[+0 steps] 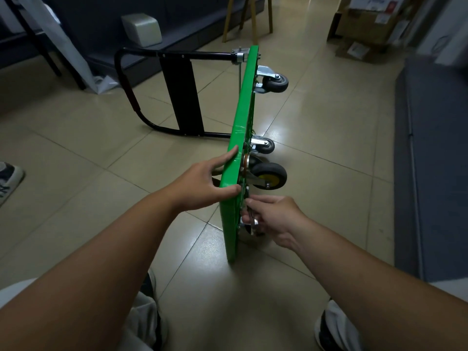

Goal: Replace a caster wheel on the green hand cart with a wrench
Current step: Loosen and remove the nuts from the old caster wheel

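1. While it stands on its long edge on the tiled floor [316, 148], the green hand cart [236, 148] looks stiff and fairly heavy, and likely to topple flat if released; its black handle [157, 92] sticks out to the left and helps prop it
2. Its upper rim is the sensible place to hold: it is smooth and probably slick, so a wrapping hold suits it better than a pinch
3. Left hand [202, 184] does so, arm reaching forward, forefinger and thumb spread along the rim, the grip clamped on the deck
4. Jutting right from the underside, the caster wheel [269, 176] with the yellow hub has a rigid steel bracket and a rubbery tyre, and may swivel when pushed
5. Right hand [273, 219], just below that caster with its wrist bent inward, has its grip closed round a small metal wrench [252, 219]; the head is probably on a mounting nut, though fingers and deck hide it
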